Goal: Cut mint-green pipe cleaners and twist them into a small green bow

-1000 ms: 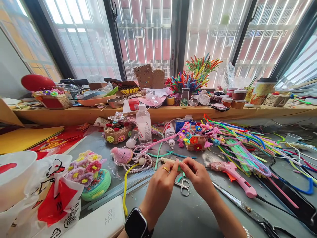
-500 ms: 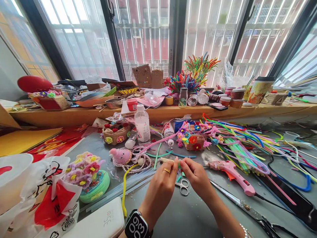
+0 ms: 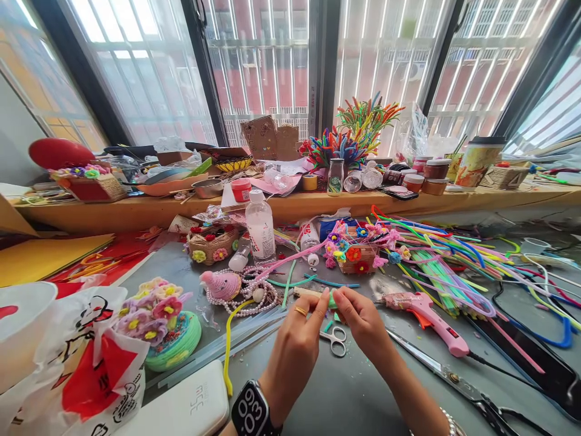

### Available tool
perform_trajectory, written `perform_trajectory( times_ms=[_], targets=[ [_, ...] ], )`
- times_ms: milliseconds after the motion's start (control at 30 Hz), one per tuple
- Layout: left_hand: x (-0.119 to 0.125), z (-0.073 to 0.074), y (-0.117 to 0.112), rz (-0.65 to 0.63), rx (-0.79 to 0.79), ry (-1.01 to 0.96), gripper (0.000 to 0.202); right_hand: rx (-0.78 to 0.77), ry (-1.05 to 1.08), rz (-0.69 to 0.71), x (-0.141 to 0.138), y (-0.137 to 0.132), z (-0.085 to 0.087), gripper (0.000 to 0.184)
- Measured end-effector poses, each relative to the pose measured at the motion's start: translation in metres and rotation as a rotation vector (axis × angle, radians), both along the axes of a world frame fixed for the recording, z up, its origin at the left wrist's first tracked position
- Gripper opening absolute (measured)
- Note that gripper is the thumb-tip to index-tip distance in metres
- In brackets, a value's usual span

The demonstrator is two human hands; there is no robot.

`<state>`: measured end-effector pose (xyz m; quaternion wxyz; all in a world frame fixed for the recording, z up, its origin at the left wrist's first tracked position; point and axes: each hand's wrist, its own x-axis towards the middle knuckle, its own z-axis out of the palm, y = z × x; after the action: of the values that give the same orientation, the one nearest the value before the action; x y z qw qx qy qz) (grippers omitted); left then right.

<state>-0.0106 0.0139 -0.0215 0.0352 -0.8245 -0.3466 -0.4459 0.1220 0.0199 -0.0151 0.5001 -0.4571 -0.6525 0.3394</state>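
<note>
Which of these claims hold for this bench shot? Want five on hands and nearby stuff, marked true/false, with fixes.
1. The left hand and right hand meet at a small green piece. True.
2. The gold ring is on the right hand. False: the gold ring is on the left hand.
3. The pink glue gun lies to the right of both hands. True.
4. The small scissors are in the right hand. False: the small scissors lie on the table.
5. The clear bottle lies on its side. False: the clear bottle stands upright.
</note>
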Motion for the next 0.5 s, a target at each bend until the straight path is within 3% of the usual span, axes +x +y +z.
perform_trajectory(
  times_ms=[100, 233, 500],
  targets=[
    [0.000, 0.001, -0.002, -0.008, 0.028, 0.030, 0.045, 0.013, -0.027, 0.022, 0.002, 0.001, 0.000, 0.034],
    [0.003, 0.003, -0.004, 0.012, 0.001, 0.015, 0.041, 0.105, -0.098, -0.065, -0.001, -0.001, 0.000, 0.032],
    [0.010, 0.006, -0.008, 0.015, -0.337, -0.241, 0.030, 0.236, -0.224, -0.247, -0.011, -0.003, -0.004, 0.029]
  ],
)
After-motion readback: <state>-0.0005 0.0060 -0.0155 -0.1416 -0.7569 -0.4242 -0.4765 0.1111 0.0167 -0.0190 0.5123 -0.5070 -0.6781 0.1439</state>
